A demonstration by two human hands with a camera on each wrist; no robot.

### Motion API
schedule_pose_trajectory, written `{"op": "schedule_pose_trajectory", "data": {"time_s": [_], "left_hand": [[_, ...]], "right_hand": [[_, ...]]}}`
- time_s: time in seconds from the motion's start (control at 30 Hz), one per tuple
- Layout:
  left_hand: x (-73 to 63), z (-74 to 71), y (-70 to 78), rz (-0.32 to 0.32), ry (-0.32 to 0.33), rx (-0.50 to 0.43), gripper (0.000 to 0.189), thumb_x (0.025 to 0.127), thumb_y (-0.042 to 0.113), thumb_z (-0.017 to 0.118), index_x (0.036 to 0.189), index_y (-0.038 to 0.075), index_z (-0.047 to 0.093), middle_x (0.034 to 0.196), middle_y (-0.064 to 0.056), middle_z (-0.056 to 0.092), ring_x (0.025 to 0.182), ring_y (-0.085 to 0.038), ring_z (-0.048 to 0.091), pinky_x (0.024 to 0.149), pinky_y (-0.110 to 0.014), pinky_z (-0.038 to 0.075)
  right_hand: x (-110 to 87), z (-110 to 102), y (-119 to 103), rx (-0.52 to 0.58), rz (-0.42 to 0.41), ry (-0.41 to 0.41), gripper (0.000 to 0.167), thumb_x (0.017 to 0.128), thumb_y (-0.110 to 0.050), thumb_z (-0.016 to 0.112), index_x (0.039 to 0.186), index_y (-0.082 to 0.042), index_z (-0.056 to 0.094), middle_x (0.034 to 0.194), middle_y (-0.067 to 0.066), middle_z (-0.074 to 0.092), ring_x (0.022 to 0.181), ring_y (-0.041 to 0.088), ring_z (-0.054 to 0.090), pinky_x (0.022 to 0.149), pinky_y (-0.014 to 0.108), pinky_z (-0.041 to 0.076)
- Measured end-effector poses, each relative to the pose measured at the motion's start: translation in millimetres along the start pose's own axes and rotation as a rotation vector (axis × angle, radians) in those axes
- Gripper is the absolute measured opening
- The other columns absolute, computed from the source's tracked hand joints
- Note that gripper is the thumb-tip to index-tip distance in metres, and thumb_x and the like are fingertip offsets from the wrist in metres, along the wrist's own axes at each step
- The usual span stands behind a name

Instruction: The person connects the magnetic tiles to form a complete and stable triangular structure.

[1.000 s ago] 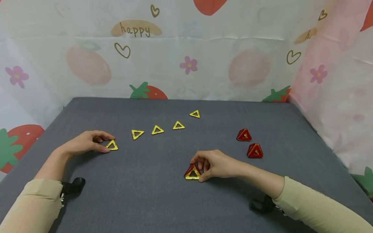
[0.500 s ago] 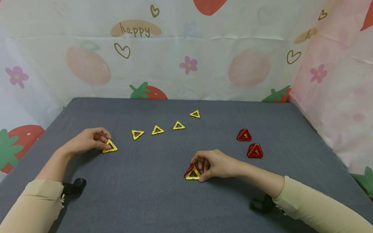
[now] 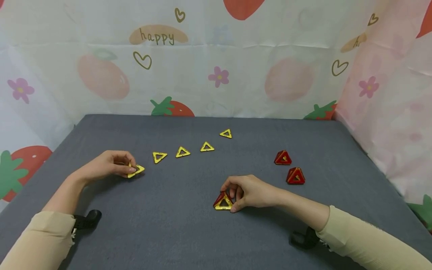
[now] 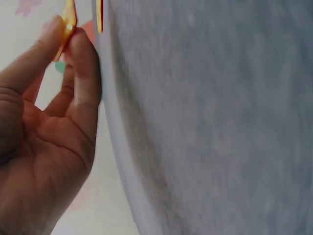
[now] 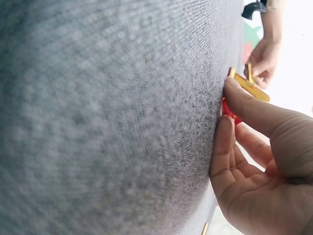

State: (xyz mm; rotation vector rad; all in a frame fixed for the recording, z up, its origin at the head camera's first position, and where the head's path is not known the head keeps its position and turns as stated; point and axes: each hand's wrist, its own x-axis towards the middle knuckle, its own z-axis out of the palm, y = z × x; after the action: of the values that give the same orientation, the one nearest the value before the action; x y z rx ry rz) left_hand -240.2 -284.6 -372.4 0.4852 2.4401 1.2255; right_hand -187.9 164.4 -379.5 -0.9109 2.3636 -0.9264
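Now pinching yellow triangle in left grip, yellow-red pyramid in right grip, near four triangles, two red pyramids

Left forearm and right forearm reached inward. The left hand pinched with thumb and fingers; the right hand, lower in view, did likewise.

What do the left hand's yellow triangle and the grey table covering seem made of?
Yellow triangle: probably plastic, glossy and perhaps translucent; it glints and glows amber in the left wrist view.
Grey table covering: matte, seemingly woven fabric with visible threadlike texture; fibre unclear.
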Motion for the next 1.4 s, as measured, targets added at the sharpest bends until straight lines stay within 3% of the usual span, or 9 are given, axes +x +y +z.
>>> {"op": "schedule_pose_trajectory", "data": {"time_s": [0.2, 0.5, 0.73, 0.97, 1.13, 1.4], "left_hand": [[7.0, 14.3, 15.0, 0.015, -0.005, -0.018, 0.031, 0.09, 0.027, 0.073, 0.107, 0.002, 0.066, 0.092, 0.0, 0.069, 0.085, -0.011, 0.068, 0.08, -0.031, 0.059], [19.7, 40.6, 40.1, 0.069, -0.076, -0.049, 0.029, 0.089, 0.026, 0.074, 0.105, 0.004, 0.067, 0.092, 0.002, 0.07, 0.081, -0.015, 0.067, 0.078, -0.035, 0.057], [25.7, 64.8, 61.0, 0.14, -0.18, -0.077, 0.034, 0.086, 0.023, 0.077, 0.108, 0.0, 0.064, 0.088, 0.003, 0.069, 0.078, -0.02, 0.066, 0.074, -0.033, 0.055], [30.9, 91.1, 78.0, 0.241, -0.278, -0.105, 0.035, 0.085, 0.018, 0.077, 0.109, -0.003, 0.064, 0.091, -0.01, 0.071, 0.08, -0.018, 0.071, 0.074, -0.034, 0.058], [32.1, 109.3, 89.5, 0.291, -0.283, -0.12, 0.023, 0.086, 0.014, 0.076, 0.104, 0.001, 0.068, 0.093, -0.015, 0.073, 0.08, -0.022, 0.072, 0.071, -0.033, 0.058], [31.2, 132.2, 105.8, 0.395, -0.236, -0.074, 0.013, 0.086, 0.018, 0.076, 0.097, 0.012, 0.073, 0.094, -0.008, 0.073, 0.077, -0.026, 0.07, 0.067, -0.03, 0.058]], "right_hand": [[-0.7, 0, -1, -0.003, -0.003, -0.001, 0.046, 0.08, -0.019, 0.082, 0.122, -0.017, 0.063, 0.093, 0.0, 0.062, 0.071, 0.005, 0.059, 0.066, 0.021, 0.053], [0.2, 0, 0, 0.012, 0.004, -0.005, 0.046, 0.08, -0.019, 0.082, 0.122, -0.016, 0.063, 0.093, 0.001, 0.062, 0.071, 0.006, 0.059, 0.066, 0.022, 0.053], [0.0, 0, 0, 0.011, 0.003, -0.003, 0.046, 0.08, -0.019, 0.083, 0.121, -0.017, 0.063, 0.094, 0.001, 0.062, 0.07, 0.006, 0.059, 0.066, 0.021, 0.053], [0.4, -1, 0, 0.011, 0.005, -0.005, 0.046, 0.08, -0.02, 0.082, 0.121, -0.017, 0.063, 0.093, 0.001, 0.062, 0.07, 0.006, 0.059, 0.065, 0.022, 0.053], [0.9, 0, 0, 0.004, 0.01, -0.002, 0.046, 0.08, -0.02, 0.083, 0.121, -0.017, 0.064, 0.092, 0.001, 0.062, 0.069, 0.006, 0.059, 0.065, 0.022, 0.053], [1.1, 0, 1, -0.009, 0.01, 0.001, 0.046, 0.08, -0.02, 0.083, 0.121, -0.017, 0.063, 0.092, 0.001, 0.062, 0.069, 0.006, 0.06, 0.064, 0.022, 0.053]]}}
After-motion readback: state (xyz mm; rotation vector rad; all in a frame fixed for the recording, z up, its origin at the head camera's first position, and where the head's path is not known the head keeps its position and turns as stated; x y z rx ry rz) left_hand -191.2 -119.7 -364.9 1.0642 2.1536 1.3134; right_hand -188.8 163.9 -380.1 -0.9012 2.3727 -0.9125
